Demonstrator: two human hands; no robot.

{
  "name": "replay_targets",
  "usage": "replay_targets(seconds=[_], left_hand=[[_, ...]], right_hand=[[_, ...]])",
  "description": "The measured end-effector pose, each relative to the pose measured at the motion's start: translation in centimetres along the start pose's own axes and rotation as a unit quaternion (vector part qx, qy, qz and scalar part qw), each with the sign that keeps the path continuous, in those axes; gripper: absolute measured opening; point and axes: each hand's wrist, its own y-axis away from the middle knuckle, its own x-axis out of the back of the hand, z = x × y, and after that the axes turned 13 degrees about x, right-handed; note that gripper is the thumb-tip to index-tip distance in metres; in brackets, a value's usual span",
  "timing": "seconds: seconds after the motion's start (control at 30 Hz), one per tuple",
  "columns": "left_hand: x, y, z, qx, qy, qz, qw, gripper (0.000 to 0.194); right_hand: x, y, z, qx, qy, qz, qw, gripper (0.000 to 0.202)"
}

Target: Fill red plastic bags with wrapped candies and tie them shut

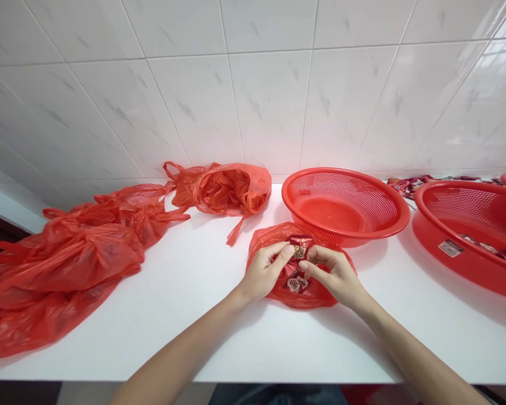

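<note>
L hand [269, 269]: grip clamped on small shiny dark-red rectangular packet [300, 247], thumb on its L edge. R hand [338, 277]: thumb + forefinger bent in at packet's R side; can't tell if that grip is pinched on it or just beside. Packet's held over thin red plastic bag [320, 298], mouth spread wide, sitting on smooth white tabletop [172, 326]. Inside bag, below both thumbs: dark-red item w/ pale heart-shaped print [297, 281], partly hidden.

Just behind bag: round red plastic basin [329, 216] w/ perforated wall. Far R: larger red plastic basin [430, 243] w/ white label [450, 248] on outside, some small packs [484, 246] in it. More red packs [413, 184] by white tiled wall [270, 101]. Back, L of centre: bulging red plastic bag [262, 183] on its side, mouth facing fwd. Far L: heap of crumpled red plastic bags [67, 264].
</note>
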Motion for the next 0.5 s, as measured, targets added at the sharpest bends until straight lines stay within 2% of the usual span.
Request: replay_targets(seconds=[0.13, 0.23, 0.33, 0.5], left_hand=[[0.26, -0.12, -0.39, 0.015, -0.004, 0.008, 1.0, 0.037], [0.48, -0.17, -0.33, 0.025, 0.041, -0.011, 0.999, 0.03], [0.65, -0.17, -0.11, 0.031, 0.043, 0.002, 0.999, 0.03], [0.71, 0.0, -0.07, 0.028, -0.001, -0.014, 1.0, 0.036]], right_hand=[[0.38, 0.05, -0.29, 0.003, -0.031, 0.065, 0.997, 0.028], [0.77, 0.07, -0.6, -0.004, -0.046, 0.054, 0.997, 0.028], [0.78, 0.14, -0.77, -0.008, -0.059, 0.027, 0.998, 0.029], [0.58, 0.16, -0.49, 0.009, -0.042, 0.079, 0.996, 0.032]])
